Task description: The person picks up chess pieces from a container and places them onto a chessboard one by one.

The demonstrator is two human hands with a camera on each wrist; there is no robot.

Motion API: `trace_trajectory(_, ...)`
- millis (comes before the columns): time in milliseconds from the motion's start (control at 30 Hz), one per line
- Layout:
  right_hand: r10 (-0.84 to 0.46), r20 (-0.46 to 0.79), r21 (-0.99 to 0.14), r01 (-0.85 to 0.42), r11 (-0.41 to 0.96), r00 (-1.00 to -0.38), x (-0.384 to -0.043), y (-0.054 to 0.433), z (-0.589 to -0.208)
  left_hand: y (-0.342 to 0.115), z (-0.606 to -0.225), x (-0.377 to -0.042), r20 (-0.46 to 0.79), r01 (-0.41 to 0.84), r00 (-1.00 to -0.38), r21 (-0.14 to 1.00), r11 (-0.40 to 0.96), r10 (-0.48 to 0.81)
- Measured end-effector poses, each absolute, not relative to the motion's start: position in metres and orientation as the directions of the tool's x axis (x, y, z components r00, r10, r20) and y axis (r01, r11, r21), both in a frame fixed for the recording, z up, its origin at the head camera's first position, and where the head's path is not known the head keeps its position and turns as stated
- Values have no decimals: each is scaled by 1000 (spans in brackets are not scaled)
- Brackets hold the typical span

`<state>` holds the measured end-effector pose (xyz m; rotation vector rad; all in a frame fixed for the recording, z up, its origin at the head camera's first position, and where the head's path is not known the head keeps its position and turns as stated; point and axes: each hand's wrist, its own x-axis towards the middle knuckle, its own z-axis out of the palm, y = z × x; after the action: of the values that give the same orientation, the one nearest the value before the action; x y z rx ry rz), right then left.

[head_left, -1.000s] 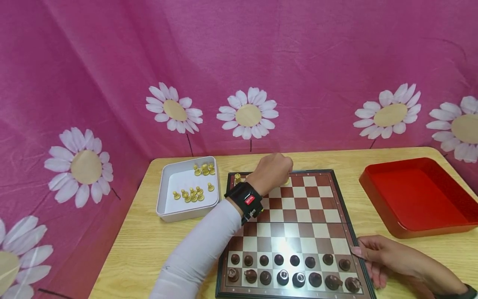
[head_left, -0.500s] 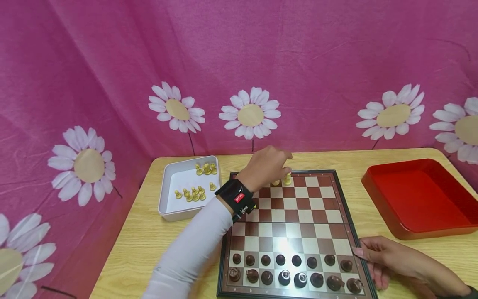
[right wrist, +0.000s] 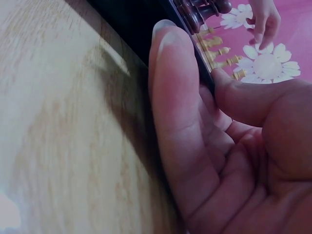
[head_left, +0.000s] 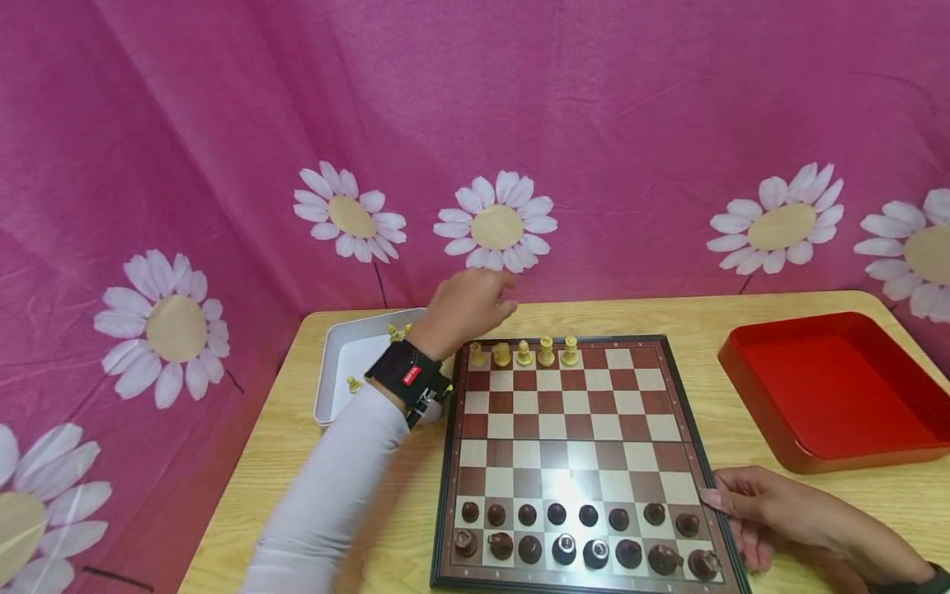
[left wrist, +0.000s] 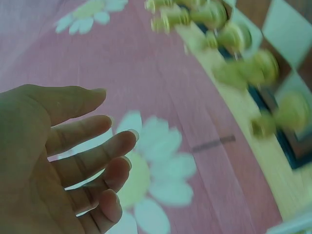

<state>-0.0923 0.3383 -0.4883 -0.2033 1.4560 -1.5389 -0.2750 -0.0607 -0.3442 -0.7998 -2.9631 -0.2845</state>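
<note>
My left hand (head_left: 467, 309) hovers in the air by the far-left corner of the chessboard (head_left: 538, 425), holding nothing. In the left wrist view its fingers are relaxed and slightly bent. A row of several pale yellow chess pieces (head_left: 546, 353) stands along the board's far edge from the left corner. Two rows of dark brown chess pieces (head_left: 564, 548) stand along the near edge. My right hand (head_left: 779, 507) grips the board's right edge, thumb on the rim; in the right wrist view, fingers (right wrist: 175, 97) lie against its side.
Left of the board is a white box (head_left: 322, 388) holding several yellow pieces (head_left: 354, 384), partly hidden by my left wrist. A red tray (head_left: 839, 388) lies to the right on the wooden table (head_left: 267, 495). Pink flowered cloth (head_left: 616, 148) hangs behind.
My left hand has lifted off the far row and moved left toward the white box, uncovering the yellow pieces standing there. The right hand stays on the board's edge.
</note>
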Motion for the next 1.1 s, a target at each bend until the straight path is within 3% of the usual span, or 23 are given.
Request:
trace_trajectory(533, -703, -454, -868, 449, 211, -547, -93, 337, -489, -144, -336, -283, 78, 336, -942, 285, 898, 328)
trace_trajectory(1100, -703, -475, -849, 487, 206, -530, -92, 339, -489, -209, -355, -297, 9, 196, -980, 237, 951, 200)
